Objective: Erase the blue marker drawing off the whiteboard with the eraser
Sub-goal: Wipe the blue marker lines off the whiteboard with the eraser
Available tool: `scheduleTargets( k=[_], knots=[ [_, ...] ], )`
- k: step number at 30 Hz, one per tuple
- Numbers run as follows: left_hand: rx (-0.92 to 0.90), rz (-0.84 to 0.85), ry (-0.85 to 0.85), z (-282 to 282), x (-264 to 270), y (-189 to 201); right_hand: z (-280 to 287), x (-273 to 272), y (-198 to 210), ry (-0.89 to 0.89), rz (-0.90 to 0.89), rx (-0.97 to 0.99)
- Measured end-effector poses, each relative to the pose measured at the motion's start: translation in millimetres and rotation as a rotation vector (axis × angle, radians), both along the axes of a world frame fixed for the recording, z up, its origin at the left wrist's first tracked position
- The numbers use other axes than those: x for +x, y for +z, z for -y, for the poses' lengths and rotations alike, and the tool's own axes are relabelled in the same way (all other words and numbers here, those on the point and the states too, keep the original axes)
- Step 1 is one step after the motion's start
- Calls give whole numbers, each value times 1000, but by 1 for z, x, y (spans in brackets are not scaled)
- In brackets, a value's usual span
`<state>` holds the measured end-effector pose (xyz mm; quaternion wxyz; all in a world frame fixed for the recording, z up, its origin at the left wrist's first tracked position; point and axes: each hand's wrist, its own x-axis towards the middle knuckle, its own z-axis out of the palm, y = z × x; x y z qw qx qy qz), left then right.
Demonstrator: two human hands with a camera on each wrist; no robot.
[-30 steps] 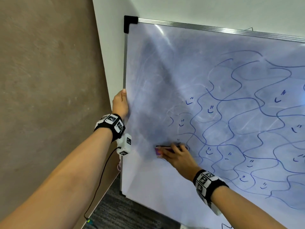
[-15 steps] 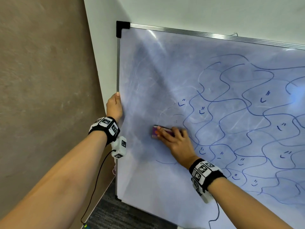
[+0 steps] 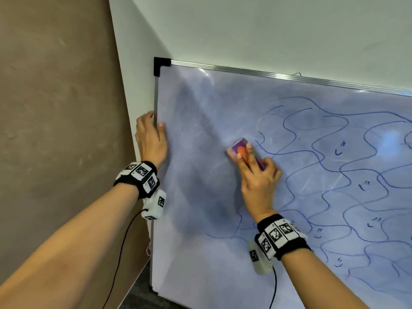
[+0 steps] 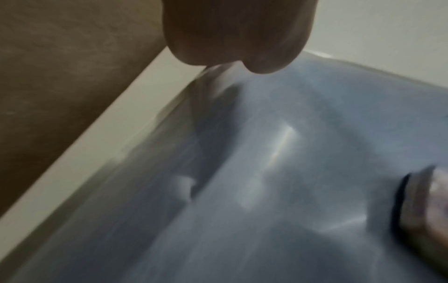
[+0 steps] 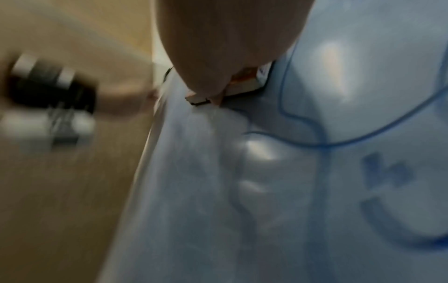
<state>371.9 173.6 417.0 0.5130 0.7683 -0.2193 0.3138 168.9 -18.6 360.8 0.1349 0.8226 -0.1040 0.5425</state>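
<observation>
A whiteboard [image 3: 200, 253] leans against the wall, its left part wiped to a smeared grey-blue. Blue wavy lines and small face marks [image 3: 334, 166] cover its right part. My right hand [image 3: 256, 175] holds a purple eraser [image 3: 239, 146] flat against the board at the left border of the drawing, fingers laid over it. In the right wrist view the eraser [image 5: 244, 86] shows under the hand beside a blue line [image 5: 300, 122]. My left hand [image 3: 150, 139] grips the board's left frame edge [image 3: 155, 101], thumb on the front face. The left wrist view is blurred; the board [image 4: 266, 172] fills it.
A brown wall panel [image 3: 55, 130] stands to the left of the board, and a white wall [image 3: 267, 30] rises behind it. Dark carpet [image 3: 136, 299] shows below the board's lower left corner. Cables hang from both wrist cameras.
My right hand has swept the eraser upward and to the right across the board, wiping out lines and faces at the drawing's left border. My left hand stays on the frame edge.
</observation>
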Motion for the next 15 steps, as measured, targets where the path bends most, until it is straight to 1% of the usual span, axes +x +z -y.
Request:
scheduleTargets(
  k=[3,5,8,10,13,15],
  knots=[
    [81,158,-9,20,-17,36,5,-3,-7,87,-177,-198],
    [154,270,-27,31,-26,54,16,-6,3,86,-214,-222],
    [208,413,-118,48,-37,77,29,-12,35,-3,-96,-121],
    [274,445,-143,59,-41,89,38,-14,54,-37,25,-54],
    [344,437,-163,76,-47,100,33,-8,60,-106,134,19],
    [373,451,-158,86,-51,103,25,-4,53,-92,101,-8]
  ],
)
